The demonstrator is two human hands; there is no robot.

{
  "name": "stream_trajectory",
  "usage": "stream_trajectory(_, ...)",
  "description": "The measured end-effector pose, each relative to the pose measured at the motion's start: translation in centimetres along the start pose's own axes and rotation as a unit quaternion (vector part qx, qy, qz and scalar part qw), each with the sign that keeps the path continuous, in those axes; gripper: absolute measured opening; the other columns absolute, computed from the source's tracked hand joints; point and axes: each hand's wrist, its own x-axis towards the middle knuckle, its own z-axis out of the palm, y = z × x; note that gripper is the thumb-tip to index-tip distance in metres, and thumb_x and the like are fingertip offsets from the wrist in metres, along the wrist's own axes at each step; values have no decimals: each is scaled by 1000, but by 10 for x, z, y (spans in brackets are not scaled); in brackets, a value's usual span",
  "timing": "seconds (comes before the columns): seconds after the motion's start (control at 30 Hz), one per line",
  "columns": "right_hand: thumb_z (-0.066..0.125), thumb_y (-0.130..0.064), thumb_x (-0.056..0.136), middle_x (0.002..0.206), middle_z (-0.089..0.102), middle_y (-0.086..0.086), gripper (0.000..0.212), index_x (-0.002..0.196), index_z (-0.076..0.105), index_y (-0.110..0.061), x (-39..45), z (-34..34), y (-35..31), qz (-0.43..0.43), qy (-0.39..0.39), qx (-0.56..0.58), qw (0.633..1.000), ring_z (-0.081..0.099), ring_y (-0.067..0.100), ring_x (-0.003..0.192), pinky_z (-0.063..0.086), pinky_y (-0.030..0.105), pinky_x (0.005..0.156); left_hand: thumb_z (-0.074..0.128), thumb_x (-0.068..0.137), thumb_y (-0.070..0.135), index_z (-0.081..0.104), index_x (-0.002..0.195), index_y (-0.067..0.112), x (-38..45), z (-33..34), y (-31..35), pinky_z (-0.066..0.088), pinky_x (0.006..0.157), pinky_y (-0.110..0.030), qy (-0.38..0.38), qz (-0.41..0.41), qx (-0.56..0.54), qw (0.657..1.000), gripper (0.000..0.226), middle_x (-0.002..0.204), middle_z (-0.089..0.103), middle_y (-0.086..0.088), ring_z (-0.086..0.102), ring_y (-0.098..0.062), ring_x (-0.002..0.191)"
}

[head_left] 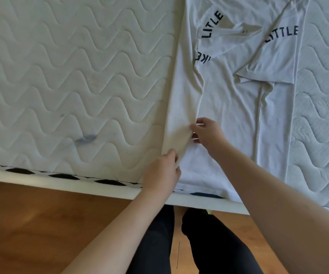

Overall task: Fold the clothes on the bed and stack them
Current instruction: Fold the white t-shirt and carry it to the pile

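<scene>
**Fingers pinched the shirt's left fold**

Fingers (pixel 196 126) of the right hand (pixel 207 133) and the left hand (pixel 162 171) both pinched the white T-shirt (pixel 229 99) — laid near the mattress (pixel 70 76) edge — apparently to crease its left side inward.

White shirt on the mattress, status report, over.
Left hand and right hand both pinch the white shirt along its left fold. Shirt half folded, sleeves tucked in. Nothing in the way on the mattress.
</scene>
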Motion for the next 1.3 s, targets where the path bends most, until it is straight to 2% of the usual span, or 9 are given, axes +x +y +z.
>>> stream_trajectory(0.13, 61, -17, 91, 87, 71, 2, 6, 95, 63, -19, -4, -21, 10, -21, 37, 3, 999, 68, 22, 74, 59, 37, 72, 53, 96, 40, 55, 108, 17, -17, 21, 23, 38, 59, -29, -57, 22, -9, 998, 26, 86, 59, 1, 56, -21, 73)
stream_trajectory(0.23, 68, -20, 89, 92, 72, 10, 20, 106, 67, -10, -6, -27, 23, 10, -11, -50, 999, 69, 27, 82, 58, 43, 84, 51, 97, 43, 55, 97, 19, -19, 22, 16, 35, 56, -29, 43, -24, -29, 998, 25, 81, 58, 2, 54, -20, 67)
stream_trajectory(0.33, 70, -33, 88, 88, 73, 10, 17, 86, 67, -16, -16, -24, 33, 36, -69, -142, 987, 70, 26, 81, 60, 39, 79, 54, 96, 38, 55, 110, 16, -6, 17, -6, 38, 66, -30, 133, -109, -89, 981, 26, 101, 58, -3, 56, -23, 84)
stream_trajectory(0.5, 68, -36, 87, 76, 70, 0, 19, 86, 64, -18, -32, -7, 59, 77, -119, -280, 949, 67, 15, 63, 52, 23, 51, 63, 92, 42, 58, 114, 12, 12, 31, -28, 48, 83, -34, -27, -209, -201, 957, 38, 107, 66, -4, 62, -26, 101)
stream_trajectory(0.7, 74, -41, 82, 75, 70, -2, 27, 86, 67, -15, -54, -12, 80, 31, -156, -367, 917, 63, 13, 65, 49, 25, 58, 71, 85, 36, 62, 94, 21, -7, 42, -35, 50, 72, -31, -76, -164, -214, 960, 20, 90, 66, 7, 63, -13, 84)
stream_trajectory(0.87, 70, -34, 88, 76, 74, 3, 20, 88, 68, -14, -66, -12, 93, 53, -147, -284, 946, 67, 16, 65, 59, 31, 68, 66, 88, 23, 58, 82, 18, -17, 47, -42, 59, 71, -37, -80, -170, -282, 941, 12, 85, 64, 3, 66, -15, 75)
stream_trajectory(1.0, 67, -33, 91, 82, 74, 9, 28, 90, 63, -5, -79, -12, 107, 78, -115, -130, 982, 71, 15, 65, 58, 27, 62, 62, 91, 44, 57, 81, 17, -28, 44, -51, 53, 63, -24, -88, -158, -362, 914, 29, 72, 58, 9, 62, -4, 61)
stream_trajectory(1.13, 68, -35, 90, 83, 74, 2, 26, 90, 64, -9, -88, -17, 114, 84, -119, 5, 989, 74, 12, 70, 54, 18, 55, 72, 84, 44, 60, 83, 38, -44, 38, -57, 43, 74, -11, -84, -81, -382, 917, 13, 81, 66, 24, 61, 4, 83)
stream_trajectory(1.3, 75, -35, 83, 80, 75, -3, 19, 83, 69, -17, -91, -26, 117, 71, -128, 100, 984, 74, 17, 79, 56, 20, 61, 84, 69, 34, 60, 103, 28, -54, 41, -55, 48, 90, -16, -71, -29, -450, 890, 42, 113, 70, 7, 64, -8, 110)
